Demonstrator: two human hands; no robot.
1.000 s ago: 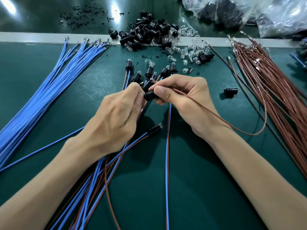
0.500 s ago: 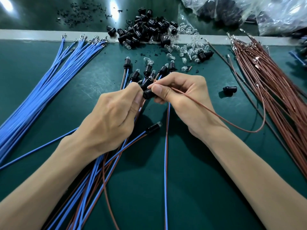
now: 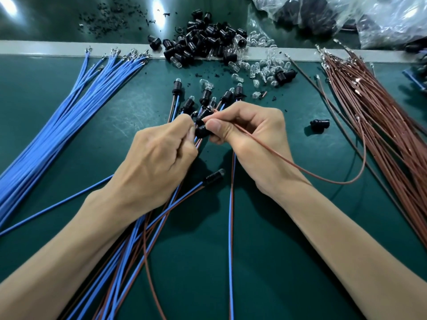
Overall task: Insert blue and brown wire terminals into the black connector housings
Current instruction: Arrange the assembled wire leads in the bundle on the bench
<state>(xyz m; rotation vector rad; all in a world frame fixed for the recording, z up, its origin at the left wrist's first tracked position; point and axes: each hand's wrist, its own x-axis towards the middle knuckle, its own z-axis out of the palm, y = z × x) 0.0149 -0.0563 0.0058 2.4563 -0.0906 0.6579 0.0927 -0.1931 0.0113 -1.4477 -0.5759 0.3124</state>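
Note:
My left hand [image 3: 159, 158] and my right hand [image 3: 249, 135] meet at mid-table over one black connector housing [image 3: 203, 131]. The left fingers pinch the housing's left end, and a blue wire [image 3: 57, 204] trails from under that hand toward the left edge. The right thumb and forefinger pinch a brown wire [image 3: 323, 179] just at the housing; it loops away to the right. The wire's terminal is hidden between the fingertips.
A loose blue wire bundle [image 3: 69, 116] lies left and a brown wire bundle [image 3: 381, 125] right. Spare black housings [image 3: 203, 38] and clear bulbs [image 3: 265, 68] are piled at the back. Several finished assemblies [image 3: 213, 177] lie under my hands, a lone housing [image 3: 320, 123] sits right, and plastic bags [image 3: 346, 15] fill the far right.
Both hands stay pinched together at the housing with barely any shift. The brown wire's loop keeps its shape.

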